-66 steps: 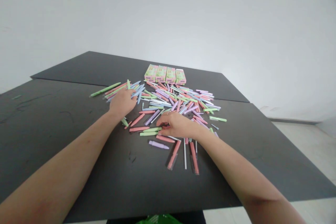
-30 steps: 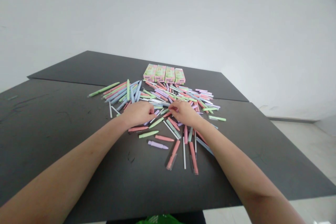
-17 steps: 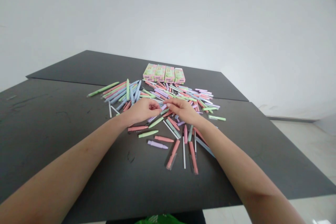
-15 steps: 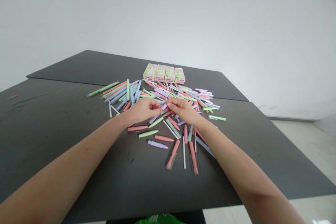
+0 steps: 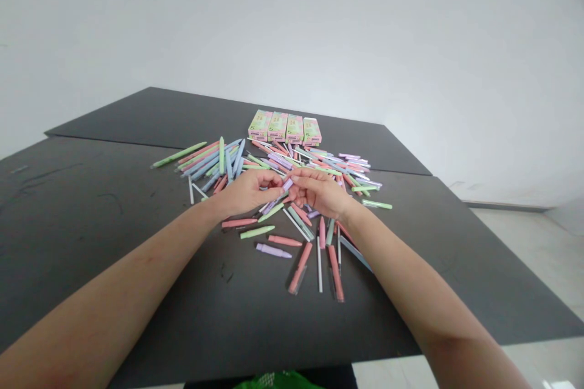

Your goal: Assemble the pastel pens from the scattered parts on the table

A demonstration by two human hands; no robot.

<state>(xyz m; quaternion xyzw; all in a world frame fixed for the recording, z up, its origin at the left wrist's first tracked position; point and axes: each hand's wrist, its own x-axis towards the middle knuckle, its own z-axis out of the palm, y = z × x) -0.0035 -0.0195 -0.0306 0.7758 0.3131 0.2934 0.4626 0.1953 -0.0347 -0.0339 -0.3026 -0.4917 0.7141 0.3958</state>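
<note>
Over the middle of the pen pile, a small purple pen piece is pinched between the fingertips of both hands. My left hand closes on it from the left, thumb and forefinger pressed together. From the right, my right hand grips its upper end, the other fingers curled below. Beneath and around them lie pen parts in several colours. Just in front are a green pen barrel, a purple barrel and a coral barrel. My fingers partly hide the held piece.
Four-sided cartons in pink and green stand in a row behind the pile. A stack of blue, green and coral pens lies at left. White refill tubes and clear caps are scattered about the dark table. A wall rises behind.
The fingers of my right hand have curled and shifted slightly about the purple piece, which is now tilted a little more. My left hand stays nearly in place.
</note>
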